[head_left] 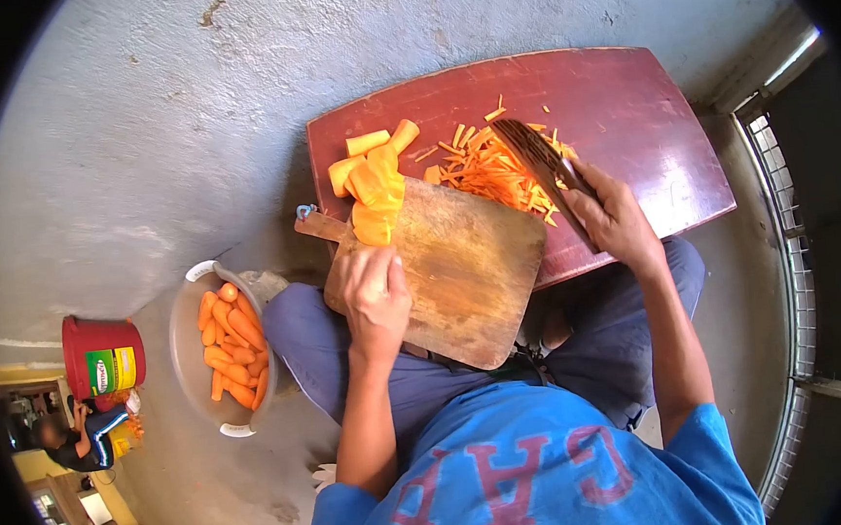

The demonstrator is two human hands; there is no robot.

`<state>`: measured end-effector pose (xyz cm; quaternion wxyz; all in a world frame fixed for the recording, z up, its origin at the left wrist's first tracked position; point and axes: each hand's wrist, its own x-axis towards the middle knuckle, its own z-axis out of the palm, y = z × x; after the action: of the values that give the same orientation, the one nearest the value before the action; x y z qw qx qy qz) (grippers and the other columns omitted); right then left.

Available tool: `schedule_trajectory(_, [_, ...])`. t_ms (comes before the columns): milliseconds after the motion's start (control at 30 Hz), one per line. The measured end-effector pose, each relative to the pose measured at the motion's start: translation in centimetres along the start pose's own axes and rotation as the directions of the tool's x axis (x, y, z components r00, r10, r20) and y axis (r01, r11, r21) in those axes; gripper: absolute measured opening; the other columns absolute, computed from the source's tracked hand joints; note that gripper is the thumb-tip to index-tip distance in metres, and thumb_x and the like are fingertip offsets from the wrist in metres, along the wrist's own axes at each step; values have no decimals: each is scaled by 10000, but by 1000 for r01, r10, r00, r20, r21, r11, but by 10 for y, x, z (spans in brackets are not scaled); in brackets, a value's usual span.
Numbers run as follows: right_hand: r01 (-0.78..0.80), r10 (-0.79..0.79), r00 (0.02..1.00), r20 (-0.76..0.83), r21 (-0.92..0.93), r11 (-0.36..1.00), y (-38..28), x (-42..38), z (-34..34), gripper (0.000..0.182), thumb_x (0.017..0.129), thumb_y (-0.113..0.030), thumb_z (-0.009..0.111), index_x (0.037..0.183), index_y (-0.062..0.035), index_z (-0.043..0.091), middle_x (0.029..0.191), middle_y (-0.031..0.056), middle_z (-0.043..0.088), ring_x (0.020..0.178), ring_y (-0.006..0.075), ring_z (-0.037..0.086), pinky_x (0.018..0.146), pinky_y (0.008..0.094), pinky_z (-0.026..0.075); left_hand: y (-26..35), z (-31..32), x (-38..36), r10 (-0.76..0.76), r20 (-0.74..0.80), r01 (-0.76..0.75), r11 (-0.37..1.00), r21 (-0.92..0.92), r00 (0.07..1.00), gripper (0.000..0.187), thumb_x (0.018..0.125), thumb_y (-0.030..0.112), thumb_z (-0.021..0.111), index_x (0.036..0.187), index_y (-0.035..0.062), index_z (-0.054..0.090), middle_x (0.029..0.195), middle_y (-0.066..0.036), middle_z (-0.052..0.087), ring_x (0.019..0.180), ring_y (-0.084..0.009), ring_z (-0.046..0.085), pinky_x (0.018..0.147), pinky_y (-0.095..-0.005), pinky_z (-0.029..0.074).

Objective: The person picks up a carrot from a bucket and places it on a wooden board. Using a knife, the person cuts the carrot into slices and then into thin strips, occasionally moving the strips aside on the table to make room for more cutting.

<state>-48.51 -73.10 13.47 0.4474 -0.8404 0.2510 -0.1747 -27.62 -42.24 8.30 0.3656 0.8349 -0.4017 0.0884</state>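
A metal bowl (191, 361) of whole carrots (233, 344) sits on the floor beside a red bucket (102, 358).

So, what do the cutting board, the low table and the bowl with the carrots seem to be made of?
The cutting board looks like bare, unvarnished wood: matte brown with visible grain and stains. The low table seems wood or board under a glossy dark red coat, since light reflects on it. The bowl looks like dull grey metal with pale handles, though plastic cannot be excluded. The carrots in it look peeled.
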Motion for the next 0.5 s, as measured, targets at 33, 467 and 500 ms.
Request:
schedule_trajectory(33, [-121, 115, 991, 65, 94, 988, -7, -5, 2, 486, 1121, -148, 669, 1567, 44, 638, 1068, 122, 768, 974, 193, 690, 895, 406, 590, -5, -4, 16, 16, 5, -17, 997, 75, 1000, 316, 952, 19, 845, 1263, -17, 802, 1254, -197, 774, 1174, -416, 717, 1020, -500, 581])
schedule_trajectory(467, [-172, 111, 978, 178, 371, 913, -26, -51, 52, 551, 1120, -104, 690, 1648, 19, 590, 1148, 123, 750, 976, 158, 700, 864, 374, 622, -60, 7, 124, 48, 303, -114, 972, 204, 952, 657, 827, 317, 1009, 1408, 79, 816, 1430, -121, 764, 1381, -324, 646, 1233, -512, 399])
schedule_trajectory(500, [-169, 110, 978, 176, 366, 915, -26, -51, 53, 554, 1115, -103, 694, 1646, 16, 591, 1130, 131, 750, 965, 163, 702, 860, 381, 622, -61, 7, 123, 60, 289, -120, 973, 196, 955, 657, 820, 323, 1013, 1397, 73, 820, 1422, -120, 769, 1373, -324, 652, 1223, -511, 407])
